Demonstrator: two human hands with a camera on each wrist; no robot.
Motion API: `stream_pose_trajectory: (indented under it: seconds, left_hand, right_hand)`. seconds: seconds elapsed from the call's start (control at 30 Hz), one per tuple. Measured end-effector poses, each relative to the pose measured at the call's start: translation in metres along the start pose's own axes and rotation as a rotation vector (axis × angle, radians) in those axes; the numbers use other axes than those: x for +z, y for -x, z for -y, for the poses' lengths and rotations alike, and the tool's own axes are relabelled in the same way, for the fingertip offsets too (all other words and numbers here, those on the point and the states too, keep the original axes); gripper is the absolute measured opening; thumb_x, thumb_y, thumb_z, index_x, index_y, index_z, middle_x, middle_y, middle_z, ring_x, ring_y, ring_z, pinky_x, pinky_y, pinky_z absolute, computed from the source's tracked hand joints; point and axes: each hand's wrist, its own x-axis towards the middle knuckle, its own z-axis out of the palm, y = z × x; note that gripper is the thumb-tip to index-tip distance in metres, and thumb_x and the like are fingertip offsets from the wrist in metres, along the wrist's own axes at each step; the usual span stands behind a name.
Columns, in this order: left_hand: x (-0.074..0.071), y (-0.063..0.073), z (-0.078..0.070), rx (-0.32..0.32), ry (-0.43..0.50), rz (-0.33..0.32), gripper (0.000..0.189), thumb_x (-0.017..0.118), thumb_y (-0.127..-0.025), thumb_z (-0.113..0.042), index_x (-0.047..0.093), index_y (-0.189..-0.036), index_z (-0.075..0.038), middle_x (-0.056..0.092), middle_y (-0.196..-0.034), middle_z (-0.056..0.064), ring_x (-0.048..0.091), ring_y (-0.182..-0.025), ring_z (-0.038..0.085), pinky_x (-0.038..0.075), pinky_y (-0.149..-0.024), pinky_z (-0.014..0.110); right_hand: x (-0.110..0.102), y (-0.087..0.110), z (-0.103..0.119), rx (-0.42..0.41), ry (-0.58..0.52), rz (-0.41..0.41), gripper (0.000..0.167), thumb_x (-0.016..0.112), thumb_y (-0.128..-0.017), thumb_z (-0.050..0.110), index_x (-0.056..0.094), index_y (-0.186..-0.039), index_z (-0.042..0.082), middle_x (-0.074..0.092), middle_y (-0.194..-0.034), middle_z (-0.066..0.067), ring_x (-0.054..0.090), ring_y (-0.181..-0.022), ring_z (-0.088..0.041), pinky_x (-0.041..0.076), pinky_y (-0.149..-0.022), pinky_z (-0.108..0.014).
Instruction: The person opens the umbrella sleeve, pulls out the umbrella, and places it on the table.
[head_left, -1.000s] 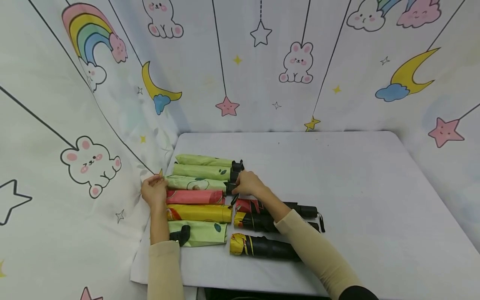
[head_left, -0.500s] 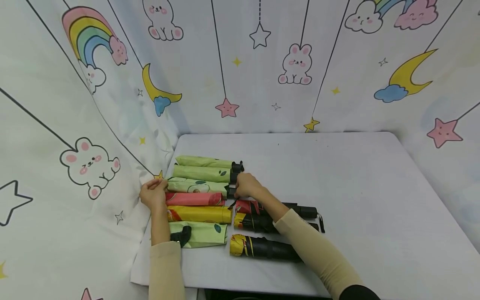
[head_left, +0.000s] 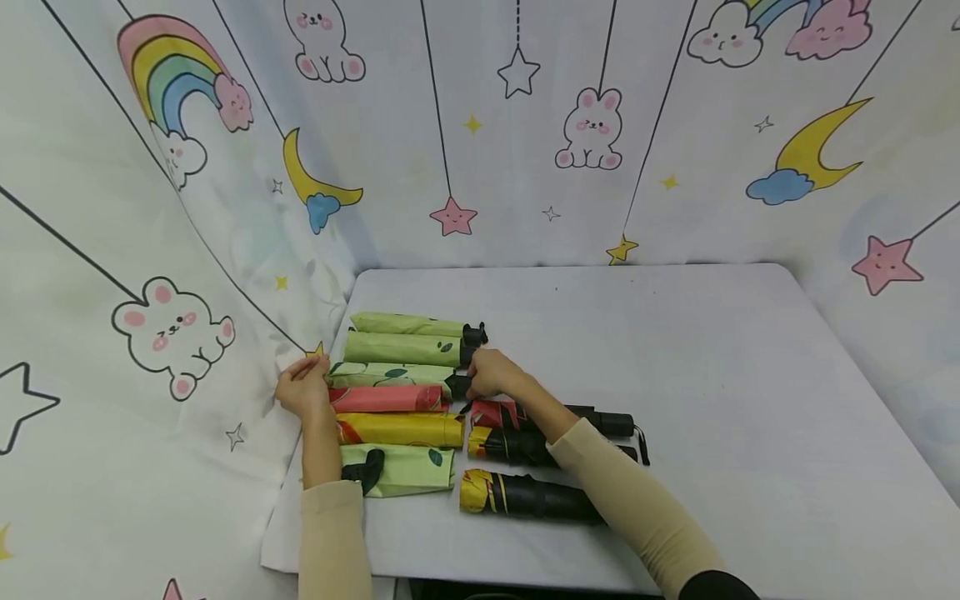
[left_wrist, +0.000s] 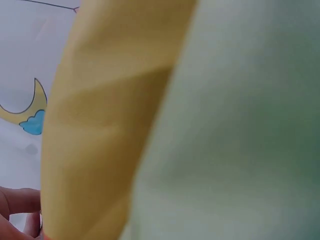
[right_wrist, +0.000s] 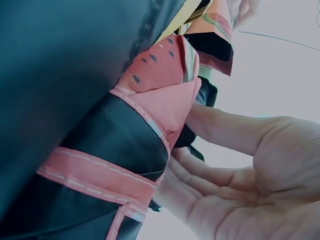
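Observation:
In the head view, a green avocado-print umbrella [head_left: 390,377] in its sleeve lies third from the back, its black handle pointing right. My right hand [head_left: 491,372] grips that handle; the right wrist view shows thumb and fingers [right_wrist: 225,130] closing on a black part, largely hidden behind a red-and-black umbrella [right_wrist: 100,135]. At the umbrella's left end, my left hand [head_left: 302,387] pinches the sleeve tip between thumb and fingers. Yellow and pale green cloth [left_wrist: 110,125] fills most of the left wrist view, with a few fingers [left_wrist: 20,201] at its lower left.
Two more green umbrellas [head_left: 405,348] lie behind. In front are a red sleeve [head_left: 390,399], a yellow sleeve [head_left: 405,429] and a green sleeve [head_left: 416,468] with a black piece. Several black umbrellas [head_left: 536,496] lie beneath or beside the right forearm on the white table [head_left: 675,333].
My left hand has shifted slightly left, and the sleeve's left end has gone with it. The avocado umbrella has turned a little, so its avocado print shows less. My right hand stays at the handle.

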Motion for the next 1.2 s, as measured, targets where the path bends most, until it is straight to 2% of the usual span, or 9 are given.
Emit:
stream_pose_trajectory:
  seconds: [0.17, 0.33, 0.47, 0.57, 0.67, 0.77, 0.9, 1.03, 1.2]
  left_hand:
    - [-0.001, -0.001, 0.002, 0.025, 0.061, 0.021, 0.031, 0.079, -0.088, 0.007, 0.067, -0.116, 0.010, 0.073, -0.105, 0.016, 0.074, -0.096, 0.023, 0.060, -0.083, 0.022]
    - [-0.003, -0.003, 0.007, 0.044, 0.145, 0.066, 0.029, 0.069, -0.092, 0.013, 0.062, -0.120, 0.015, 0.066, -0.120, 0.030, 0.072, -0.111, 0.035, 0.058, -0.097, 0.030]
    - [-0.004, -0.005, 0.010, 0.052, 0.198, 0.069, 0.030, 0.065, -0.093, 0.016, 0.057, -0.122, 0.018, 0.060, -0.127, 0.036, 0.069, -0.117, 0.038, 0.055, -0.103, 0.036]
    - [-0.004, -0.005, 0.011, 0.052, 0.221, 0.061, 0.030, 0.064, -0.093, 0.017, 0.057, -0.121, 0.019, 0.059, -0.128, 0.037, 0.069, -0.117, 0.039, 0.054, -0.105, 0.038]
    - [-0.004, -0.005, 0.011, 0.055, 0.225, 0.071, 0.028, 0.063, -0.093, 0.018, 0.057, -0.121, 0.019, 0.059, -0.128, 0.036, 0.069, -0.117, 0.039, 0.054, -0.105, 0.039]
    - [-0.004, -0.005, 0.010, 0.055, 0.200, 0.087, 0.028, 0.062, -0.094, 0.017, 0.057, -0.122, 0.017, 0.059, -0.128, 0.033, 0.069, -0.119, 0.037, 0.054, -0.105, 0.038]
    - [-0.004, -0.005, 0.009, 0.041, 0.172, 0.098, 0.029, 0.061, -0.095, 0.017, 0.057, -0.124, 0.014, 0.060, -0.128, 0.029, 0.069, -0.120, 0.034, 0.055, -0.104, 0.035]
    - [-0.004, -0.004, 0.008, 0.024, 0.155, 0.113, 0.031, 0.061, -0.095, 0.017, 0.057, -0.125, 0.012, 0.059, -0.129, 0.028, 0.069, -0.121, 0.031, 0.053, -0.105, 0.035]
    - [-0.004, -0.004, 0.007, 0.024, 0.147, 0.120, 0.030, 0.062, -0.095, 0.016, 0.058, -0.124, 0.011, 0.060, -0.128, 0.028, 0.069, -0.120, 0.030, 0.054, -0.105, 0.035]
  right_hand:
    - [-0.003, -0.001, -0.005, -0.029, -0.054, -0.026, 0.037, 0.083, -0.090, 0.015, 0.075, -0.122, -0.001, 0.074, -0.121, -0.013, 0.072, -0.104, -0.028, 0.061, -0.082, -0.036]
    - [-0.008, 0.001, -0.008, -0.030, -0.316, -0.025, 0.041, 0.078, -0.095, 0.015, 0.070, -0.129, -0.006, 0.076, -0.112, -0.018, 0.078, -0.086, -0.025, 0.064, -0.080, -0.038]
    - [-0.009, 0.001, -0.009, -0.010, -0.473, -0.019, 0.042, 0.077, -0.097, 0.018, 0.068, -0.130, -0.007, 0.076, -0.113, -0.018, 0.079, -0.081, -0.024, 0.064, -0.085, -0.039]
    - [-0.007, 0.002, -0.009, 0.007, -0.563, -0.022, 0.041, 0.079, -0.095, 0.018, 0.070, -0.127, -0.007, 0.076, -0.111, -0.017, 0.079, -0.082, -0.024, 0.062, -0.092, -0.042]
    - [-0.006, 0.003, -0.009, 0.031, -0.654, -0.064, 0.038, 0.081, -0.093, 0.018, 0.073, -0.123, -0.005, 0.076, -0.109, -0.016, 0.079, -0.082, -0.024, 0.059, -0.098, -0.046]
    - [-0.006, 0.003, -0.009, 0.051, -0.729, -0.102, 0.036, 0.083, -0.092, 0.018, 0.075, -0.121, -0.001, 0.078, -0.105, -0.015, 0.079, -0.082, -0.025, 0.054, -0.104, -0.051]
    - [-0.007, 0.006, -0.008, 0.057, -0.788, -0.113, 0.035, 0.083, -0.091, 0.019, 0.077, -0.121, 0.002, 0.078, -0.102, -0.013, 0.079, -0.082, -0.025, 0.048, -0.110, -0.054]
    - [-0.012, 0.011, -0.008, 0.045, -0.855, -0.131, 0.032, 0.082, -0.092, 0.017, 0.077, -0.120, 0.000, 0.077, -0.105, -0.016, 0.079, -0.083, -0.027, 0.054, -0.103, -0.054]
    - [-0.017, 0.018, -0.010, 0.037, -0.897, -0.135, 0.030, 0.082, -0.092, 0.015, 0.078, -0.118, 0.000, 0.075, -0.116, -0.019, 0.079, -0.084, -0.028, 0.062, -0.092, -0.044]
